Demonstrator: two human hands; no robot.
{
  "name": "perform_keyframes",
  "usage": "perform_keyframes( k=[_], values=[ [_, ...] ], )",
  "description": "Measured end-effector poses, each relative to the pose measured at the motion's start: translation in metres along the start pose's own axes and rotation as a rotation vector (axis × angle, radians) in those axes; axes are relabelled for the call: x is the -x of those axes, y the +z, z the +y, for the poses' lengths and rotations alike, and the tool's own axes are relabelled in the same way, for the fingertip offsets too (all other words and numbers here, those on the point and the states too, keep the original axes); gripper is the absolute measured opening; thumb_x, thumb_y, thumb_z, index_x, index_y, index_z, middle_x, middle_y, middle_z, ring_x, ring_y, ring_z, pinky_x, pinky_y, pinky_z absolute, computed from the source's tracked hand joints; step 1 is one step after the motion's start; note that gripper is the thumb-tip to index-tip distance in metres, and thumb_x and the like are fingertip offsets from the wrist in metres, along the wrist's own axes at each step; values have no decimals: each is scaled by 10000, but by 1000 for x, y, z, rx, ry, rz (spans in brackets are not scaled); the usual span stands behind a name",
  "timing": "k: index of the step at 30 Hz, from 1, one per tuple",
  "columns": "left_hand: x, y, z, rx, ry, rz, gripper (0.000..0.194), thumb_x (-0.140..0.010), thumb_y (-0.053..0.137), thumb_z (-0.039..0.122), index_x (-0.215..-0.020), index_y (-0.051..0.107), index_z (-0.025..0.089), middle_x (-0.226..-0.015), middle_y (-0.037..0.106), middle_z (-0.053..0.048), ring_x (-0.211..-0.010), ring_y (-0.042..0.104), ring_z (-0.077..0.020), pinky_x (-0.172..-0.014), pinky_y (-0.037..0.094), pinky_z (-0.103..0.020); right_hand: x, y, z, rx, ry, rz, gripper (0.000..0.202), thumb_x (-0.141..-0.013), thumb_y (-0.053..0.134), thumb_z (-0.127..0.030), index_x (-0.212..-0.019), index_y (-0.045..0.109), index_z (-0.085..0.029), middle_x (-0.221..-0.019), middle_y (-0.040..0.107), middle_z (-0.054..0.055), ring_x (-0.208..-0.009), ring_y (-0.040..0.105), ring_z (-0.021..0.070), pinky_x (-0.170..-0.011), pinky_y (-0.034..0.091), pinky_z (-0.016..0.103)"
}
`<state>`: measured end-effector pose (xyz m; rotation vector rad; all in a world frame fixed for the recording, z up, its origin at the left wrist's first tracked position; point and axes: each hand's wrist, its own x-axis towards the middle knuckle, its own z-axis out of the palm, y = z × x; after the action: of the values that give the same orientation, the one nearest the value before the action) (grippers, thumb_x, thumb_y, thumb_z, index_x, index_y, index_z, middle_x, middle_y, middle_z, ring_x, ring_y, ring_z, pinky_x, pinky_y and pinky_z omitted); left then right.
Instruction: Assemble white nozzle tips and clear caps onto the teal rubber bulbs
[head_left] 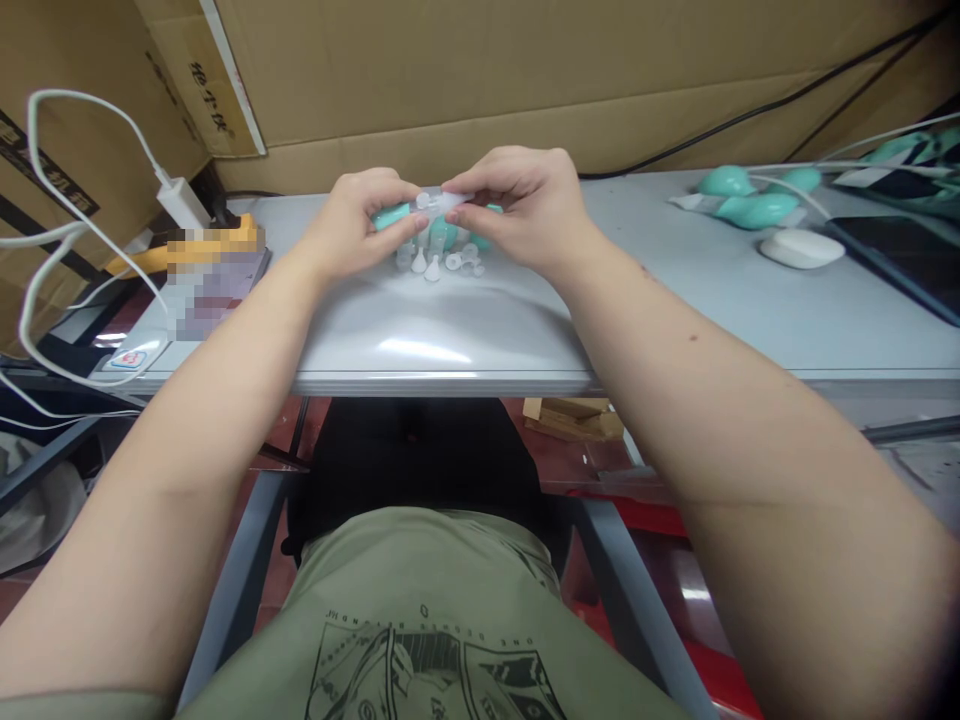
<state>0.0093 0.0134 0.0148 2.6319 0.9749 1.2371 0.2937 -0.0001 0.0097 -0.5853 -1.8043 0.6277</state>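
Near the back of the grey table [420,330], both my hands pinch one small translucent plastic piece [436,204]. My left hand [360,225] is closed on its left end, thumb below and fingers above. From the other side, my right hand [532,205] grips the right end between thumb and fingertips. Just under the hands lie several small clear plastic parts [433,268] with round ends. Smooth teal pieces [444,234] show between and behind the fingers, partly covered; another teal piece [391,215] is beside my left fingers.
More teal pieces [757,208], a white rounded case [802,248] and a dark tablet-like device [900,265] lie at the right. On the left are a white charger [184,207] with cables and a yellow object [247,233]. A cardboard wall [465,80] closes off the back.
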Motion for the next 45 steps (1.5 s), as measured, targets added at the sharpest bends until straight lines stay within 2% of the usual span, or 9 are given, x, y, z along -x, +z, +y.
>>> perform_keyframes(
  k=[6, 10, 14, 21, 27, 31, 35, 40, 45],
  values=[
    [1, -1, 4, -3, 0, 0, 562, -1094, 741, 810, -1152, 925, 282, -972, 786, -115, -1020, 789, -357, -1027, 665, -528, 2, 1, -4, -18, -15, -39, 194, -986, 1079, -342, -1121, 994, -452, -1196, 879, 12, -1135, 650, 359, -1203, 576, 511],
    [1, -2, 6, -7, -10, 8, 556, -1097, 740, 809, -1140, 928, 288, -943, 787, -115, -1005, 790, -359, -1004, 664, -524, 3, -6, -7, -45, 56, -110, 243, -989, 1097, -465, -1208, 992, -472, -1233, 902, 26, -1342, 656, 412, -1293, 564, 558],
    [0, -2, 9, -6, -17, 11, 551, -1091, 755, 811, -1110, 929, 289, -920, 780, -106, -976, 790, -349, -978, 667, -514, 2, -9, -8, -64, 86, -155, 263, -980, 1102, -563, -1200, 988, -475, -1192, 903, 66, -1517, 621, 461, -1242, 614, 594],
    [1, -5, 12, -11, -19, -6, 598, -1085, 768, 850, -1122, 931, 276, -947, 807, -109, -986, 801, -346, -982, 663, -508, 1, -9, -4, 106, -27, -105, 246, -1070, 1052, -644, -1190, 1004, -435, -1272, 889, 88, -1309, 707, 443, -1327, 561, 559],
    [2, -6, 9, -16, -16, -15, 473, -1075, 806, 732, -1086, 948, 281, -939, 818, -106, -951, 800, -338, -950, 668, -501, 5, -12, -5, 55, 13, -176, 245, -1085, 1036, -667, -1238, 997, -480, -1325, 891, 62, -1456, 660, 463, -1341, 575, 565],
    [3, -7, 11, -3, -29, -18, 429, -1100, 784, 675, -1093, 942, 276, -910, 797, -93, -950, 792, -334, -952, 677, -506, 7, -11, -1, 131, -71, -154, 201, -1196, 928, -639, -1263, 1004, -466, -1368, 889, 58, -1387, 708, 427, -1374, 551, 536],
    [3, -7, 9, 3, -8, -19, 437, -1098, 796, 687, -1089, 940, 274, -898, 776, -91, -919, 776, -326, -938, 674, -503, 4, -13, -1, 294, -151, -160, 240, -1233, 904, -637, -1221, 1003, -419, -1330, 905, 60, -1310, 795, 421, -1295, 639, 580],
    [3, -8, 4, -44, 35, -28, 511, -1116, 748, 730, -1077, 932, 256, -902, 728, -88, -901, 751, -313, -926, 636, -500, 0, -15, -3, 455, -282, -225, 519, -1343, 725, -766, -1313, 993, -324, -1269, 884, 66, -1237, 866, 381, -1179, 720, 587],
    [4, -8, 6, -84, 47, -16, 488, -1136, 727, 697, -1078, 929, 257, -915, 735, -92, -917, 761, -318, -933, 641, -501, 0, -13, -8, 520, -274, -214, 413, -1376, 755, -657, -1352, 988, -317, -1270, 904, 78, -1234, 886, 386, -1183, 743, 582]
  ],
)
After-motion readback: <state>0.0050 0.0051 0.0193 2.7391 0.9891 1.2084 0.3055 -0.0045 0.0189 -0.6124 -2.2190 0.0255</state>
